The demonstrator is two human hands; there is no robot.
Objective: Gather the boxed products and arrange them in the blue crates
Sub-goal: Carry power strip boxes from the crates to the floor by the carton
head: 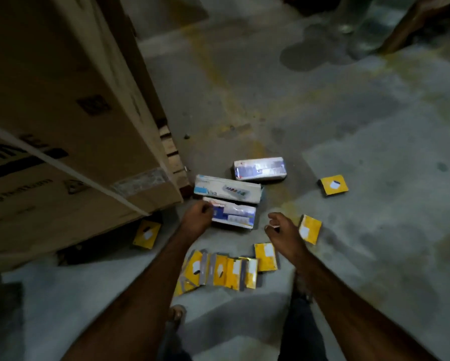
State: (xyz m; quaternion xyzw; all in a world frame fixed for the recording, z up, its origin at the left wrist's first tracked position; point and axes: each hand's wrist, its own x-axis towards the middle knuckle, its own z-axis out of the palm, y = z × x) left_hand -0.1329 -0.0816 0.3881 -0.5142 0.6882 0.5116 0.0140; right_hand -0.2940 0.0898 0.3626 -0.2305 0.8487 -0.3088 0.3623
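Note:
Three long white boxed products lie on the concrete floor: the nearest (pixel 234 216), a middle one (pixel 227 189) and a far one (pixel 260 168). My left hand (pixel 196 220) grips the left end of the nearest white box. My right hand (pixel 283 234) hovers to the right of that box with fingers loosely curled, holding nothing. Several small yellow boxes lie in a row (pixel 223 270) below my hands. Single yellow boxes lie at the right (pixel 309 228), far right (pixel 333 185) and left under the carton (pixel 147 234). No blue crate is in view.
A large brown cardboard carton (pixel 62 121) on a wooden pallet (pixel 173 157) fills the left side, close to the white boxes. My legs and feet (pixel 177 312) stand on the grey stained floor (pixel 375 256) at the bottom.

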